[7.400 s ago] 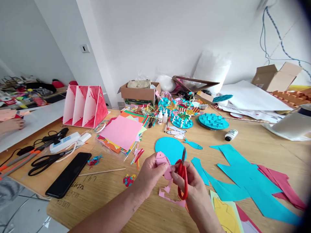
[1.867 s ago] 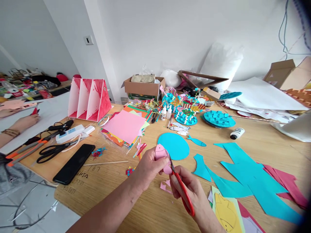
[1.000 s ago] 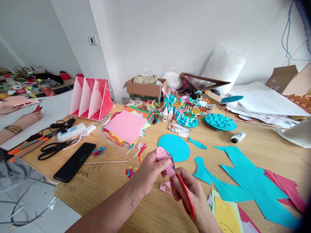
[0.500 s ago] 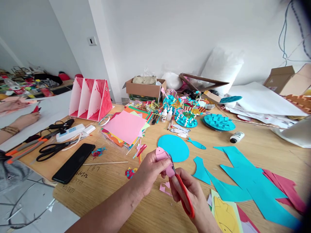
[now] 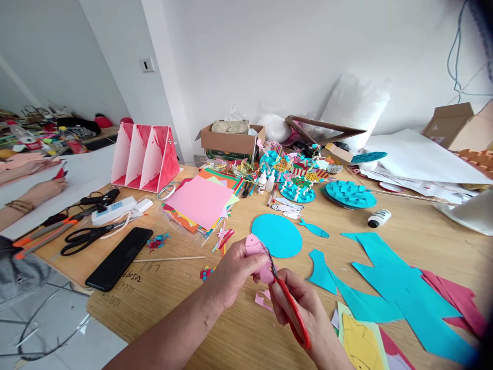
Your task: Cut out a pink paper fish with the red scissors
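My left hand (image 5: 234,275) pinches a pink paper fish (image 5: 257,252) above the wooden table (image 5: 231,334). My right hand (image 5: 306,313) grips red-handled scissors (image 5: 290,308), whose blades reach into the pink fish near its lower edge. Small pink paper offcuts (image 5: 262,299) lie on the table just under my hands. A turquoise paper oval (image 5: 276,235) and a small turquoise fish cutout (image 5: 314,229) lie just beyond.
A stack of coloured paper (image 5: 200,201), black scissors (image 5: 87,237), a black phone (image 5: 119,258) and a wooden stick (image 5: 169,259) lie to the left. Turquoise paper sheets (image 5: 389,285) and a yellow drawing (image 5: 358,341) lie right. Another person's hands (image 5: 42,187) work at far left.
The scissors have turned from upright to pointing up-left into the fish. Pink scraps have dropped onto the table. In the last second my hands barely moved.
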A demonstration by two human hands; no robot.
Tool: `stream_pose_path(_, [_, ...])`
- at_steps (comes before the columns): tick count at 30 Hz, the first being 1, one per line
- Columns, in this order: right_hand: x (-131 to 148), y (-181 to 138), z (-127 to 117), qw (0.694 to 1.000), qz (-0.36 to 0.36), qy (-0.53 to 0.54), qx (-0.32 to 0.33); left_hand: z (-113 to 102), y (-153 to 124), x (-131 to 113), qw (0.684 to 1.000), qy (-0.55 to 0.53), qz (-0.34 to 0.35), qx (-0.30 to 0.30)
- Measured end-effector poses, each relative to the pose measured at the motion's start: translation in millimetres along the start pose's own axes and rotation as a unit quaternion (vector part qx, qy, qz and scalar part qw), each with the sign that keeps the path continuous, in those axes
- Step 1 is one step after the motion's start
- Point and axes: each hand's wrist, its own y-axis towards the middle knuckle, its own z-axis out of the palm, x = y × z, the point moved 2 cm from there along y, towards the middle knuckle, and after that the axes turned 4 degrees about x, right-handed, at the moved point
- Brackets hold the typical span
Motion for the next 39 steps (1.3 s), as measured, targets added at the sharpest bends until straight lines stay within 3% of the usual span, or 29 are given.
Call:
stream_pose_path(31, [-4.6, 1.4, -0.7, 1.000, -0.003, -0.021, -0.009, -5.0, -1.0, -0.4, 0.999, 0.024, 0.007, 0.030])
stream_pose_path(39, [-3.6, 0.5, 0.0, 1.000, 0.003, -0.023, -0.007, -5.4, -0.6, -2.1, 0.997, 0.046, 0.049, -0.038])
